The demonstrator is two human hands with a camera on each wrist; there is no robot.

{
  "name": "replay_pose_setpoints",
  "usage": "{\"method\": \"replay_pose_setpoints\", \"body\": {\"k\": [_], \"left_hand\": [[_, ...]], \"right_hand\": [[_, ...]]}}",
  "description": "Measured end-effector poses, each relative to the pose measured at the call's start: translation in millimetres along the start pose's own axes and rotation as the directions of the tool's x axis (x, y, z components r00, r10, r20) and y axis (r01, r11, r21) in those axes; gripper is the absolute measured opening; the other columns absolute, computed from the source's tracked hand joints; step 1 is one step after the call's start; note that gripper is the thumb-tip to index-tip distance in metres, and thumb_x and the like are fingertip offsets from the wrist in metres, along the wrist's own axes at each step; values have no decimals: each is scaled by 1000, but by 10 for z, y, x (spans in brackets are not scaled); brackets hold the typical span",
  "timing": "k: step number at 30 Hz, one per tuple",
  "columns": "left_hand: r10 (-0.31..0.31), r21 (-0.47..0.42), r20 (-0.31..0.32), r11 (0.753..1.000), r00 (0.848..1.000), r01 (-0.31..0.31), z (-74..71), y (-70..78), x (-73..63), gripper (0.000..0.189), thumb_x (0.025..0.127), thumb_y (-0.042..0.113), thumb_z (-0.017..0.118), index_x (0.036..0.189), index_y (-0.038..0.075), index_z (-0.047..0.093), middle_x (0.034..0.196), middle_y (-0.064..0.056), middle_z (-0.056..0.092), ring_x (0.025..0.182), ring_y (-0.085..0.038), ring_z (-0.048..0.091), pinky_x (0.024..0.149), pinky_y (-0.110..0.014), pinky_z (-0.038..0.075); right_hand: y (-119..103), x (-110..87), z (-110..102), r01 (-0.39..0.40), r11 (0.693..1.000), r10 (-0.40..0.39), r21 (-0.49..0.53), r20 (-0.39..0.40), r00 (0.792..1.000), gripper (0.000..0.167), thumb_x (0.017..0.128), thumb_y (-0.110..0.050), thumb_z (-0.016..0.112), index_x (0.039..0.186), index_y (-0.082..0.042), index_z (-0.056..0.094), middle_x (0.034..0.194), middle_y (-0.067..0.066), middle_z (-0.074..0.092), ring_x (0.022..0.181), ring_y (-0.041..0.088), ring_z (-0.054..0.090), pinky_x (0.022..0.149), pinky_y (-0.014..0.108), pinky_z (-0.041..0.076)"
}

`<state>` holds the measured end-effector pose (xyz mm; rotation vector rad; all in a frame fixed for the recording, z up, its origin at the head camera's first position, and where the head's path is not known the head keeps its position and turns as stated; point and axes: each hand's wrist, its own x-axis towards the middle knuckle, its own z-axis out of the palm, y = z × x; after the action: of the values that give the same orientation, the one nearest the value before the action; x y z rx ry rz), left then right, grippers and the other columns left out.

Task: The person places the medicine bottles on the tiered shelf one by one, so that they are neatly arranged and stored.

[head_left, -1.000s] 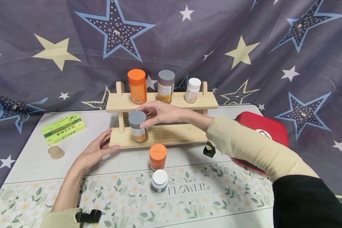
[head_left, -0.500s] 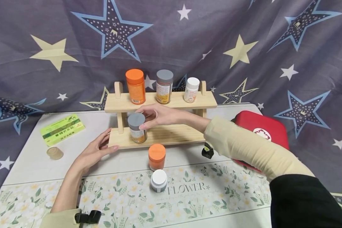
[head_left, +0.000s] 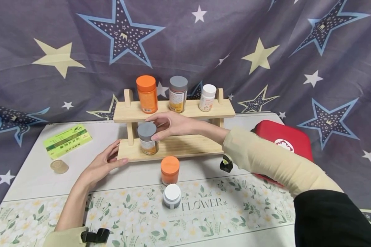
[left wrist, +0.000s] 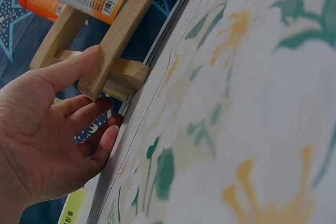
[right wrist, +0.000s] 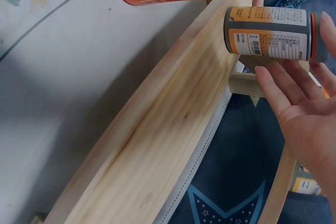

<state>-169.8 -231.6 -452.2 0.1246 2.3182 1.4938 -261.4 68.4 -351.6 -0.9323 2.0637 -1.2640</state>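
Note:
In the head view my right hand (head_left: 176,125) holds a grey-lidded supplement bottle (head_left: 148,142) near its lid, upright over the left end of the lower shelf. The right wrist view shows the fingers (right wrist: 291,85) along one side of this bottle (right wrist: 270,32) and the thumb by the lid. My left hand (head_left: 102,164) grips the left end of the two-tier wooden rack (head_left: 188,145). Seen from the left wrist, the thumb (left wrist: 73,69) lies on top of the lower board (left wrist: 123,30), with the fingertips curled below its end.
An orange bottle (head_left: 147,97), another grey-lidded bottle (head_left: 178,97) and a white bottle (head_left: 207,99) stand on the upper shelf. In front are an orange-lidded bottle (head_left: 170,169) and a white-lidded one (head_left: 172,195). Left: green box (head_left: 68,140), beige roll (head_left: 59,166). Right: red case (head_left: 284,137).
The grey-lidded bottle has moved very slightly, with the right hand staying on it. My left hand keeps its place at the rack's end; the head view has shifted a little.

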Motion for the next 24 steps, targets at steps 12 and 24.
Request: {"method": "replay_pose_setpoints", "body": {"k": [12, 24], "left_hand": [[11, 16, 0, 1000, 1000, -11, 4, -7, 11, 99, 99, 35, 69, 167, 16, -1, 171, -25, 18, 153, -52, 26, 125, -64, 26], [2, 13, -4, 1000, 1000, -2, 3, 7, 4, 101, 99, 37, 69, 167, 16, -1, 171, -25, 17, 153, -52, 26, 125, -65, 26]], "right_hand": [[45, -404, -189, -65, 997, 61, -42, -95, 994, 43, 93, -16, 76, 134, -9, 63, 123, 11, 74, 113, 18, 71, 99, 32, 59], [208, -846, -139, 20, 996, -36, -92, -175, 984, 32, 95, -12, 73, 126, -8, 70, 119, 8, 75, 107, 18, 72, 102, 37, 59]]}}
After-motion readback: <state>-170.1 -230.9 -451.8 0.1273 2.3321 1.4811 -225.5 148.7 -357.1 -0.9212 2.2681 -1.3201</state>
